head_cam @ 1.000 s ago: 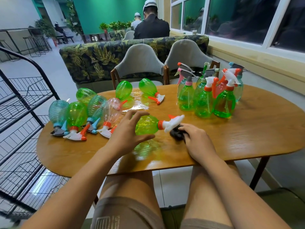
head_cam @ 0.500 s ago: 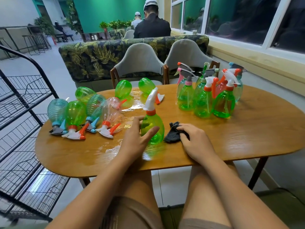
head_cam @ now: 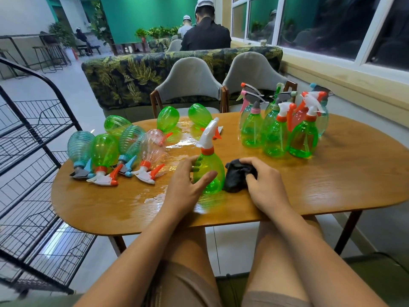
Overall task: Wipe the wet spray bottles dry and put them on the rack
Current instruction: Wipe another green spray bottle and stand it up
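Green bottle (head_cam: 210,169) stands gripped by our left hand (head_cam: 186,188); beside it our right hand (head_cam: 267,187) clutches the black cloth (head_cam: 235,178). We should steady it, wiping downward.

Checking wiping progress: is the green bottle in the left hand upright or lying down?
Upright. The green bottle stands on its base, white sprayer head on top; the left hand grips it.

Café-style seating area: leaf-print booth sofa (head_cam: 137,74), padded chairs (head_cam: 190,80), bar stools (head_cam: 53,52), seated patrons.
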